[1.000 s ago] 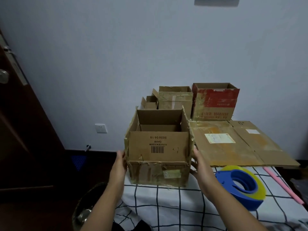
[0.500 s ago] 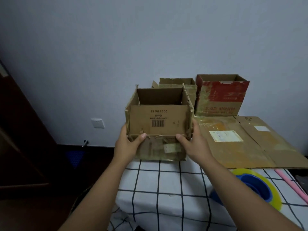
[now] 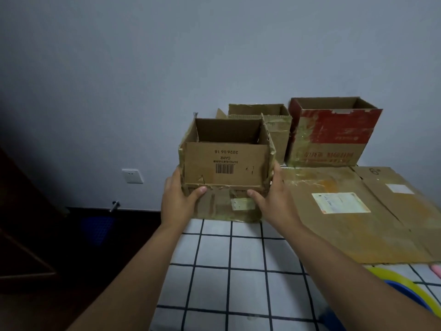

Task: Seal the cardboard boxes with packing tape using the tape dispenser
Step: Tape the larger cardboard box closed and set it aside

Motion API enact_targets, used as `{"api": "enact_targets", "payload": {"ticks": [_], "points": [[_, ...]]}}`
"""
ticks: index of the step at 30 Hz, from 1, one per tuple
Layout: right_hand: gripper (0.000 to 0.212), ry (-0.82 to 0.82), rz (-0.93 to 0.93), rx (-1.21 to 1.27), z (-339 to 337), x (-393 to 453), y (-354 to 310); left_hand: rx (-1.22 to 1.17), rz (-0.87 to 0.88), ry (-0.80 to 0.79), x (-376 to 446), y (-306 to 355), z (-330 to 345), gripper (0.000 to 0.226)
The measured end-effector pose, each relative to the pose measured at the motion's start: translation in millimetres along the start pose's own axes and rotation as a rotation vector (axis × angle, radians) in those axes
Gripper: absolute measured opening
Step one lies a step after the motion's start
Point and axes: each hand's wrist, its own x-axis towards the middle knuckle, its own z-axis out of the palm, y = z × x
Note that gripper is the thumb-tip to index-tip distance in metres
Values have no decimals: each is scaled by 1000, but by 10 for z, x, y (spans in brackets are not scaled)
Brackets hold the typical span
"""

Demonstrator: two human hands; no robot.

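An open brown cardboard box (image 3: pixel 226 161) with a barcode on its front flap is held above the table's far left part. My left hand (image 3: pixel 177 199) grips its left side, thumb on the front near the flap fold. My right hand (image 3: pixel 272 199) grips its right side the same way. The box's flaps stand up and its inside looks empty. The blue and yellow tape dispenser (image 3: pixel 405 290) lies at the lower right, partly hidden behind my right forearm.
A plain brown box (image 3: pixel 276 130) and a red and brown open box (image 3: pixel 334 132) stand against the wall. Flattened cardboard (image 3: pixel 358 211) with a label covers the table's right side. The table has a white checked cloth (image 3: pixel 226 271). Left is a dark floor and a wall socket (image 3: pixel 132 176).
Both hands went from the box's sides to gripping it with thumbs on the front, and the box has risen off the table. The view has shifted, so the dispenser sits lower right.
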Motion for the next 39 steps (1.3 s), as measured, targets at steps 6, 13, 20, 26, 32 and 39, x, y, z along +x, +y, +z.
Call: {"api": "enact_targets", "payload": {"ticks": [6, 13, 20, 26, 32, 39], "points": [[92, 52, 19, -38, 113, 79, 17, -10, -34, 47, -9, 56, 125, 73], [103, -81, 88, 11, -72, -30, 39, 45, -154, 89, -276, 273, 30, 92], [64, -187, 42, -180, -785, -433, 356, 105, 168, 52, -1058, 763, 309, 63], [52, -163, 180, -366, -1714, -789, 834, 113, 134, -375, -1416, 1152, 895, 49], [47, -157, 304, -360, -2196, -1041, 1298, 200, 34, -570, -1523, 1375, 1437, 49], [42, -264, 431, -278, -2278, -1039, 1570, -90, -459, -679, -1355, 1543, 1748, 61]]}}
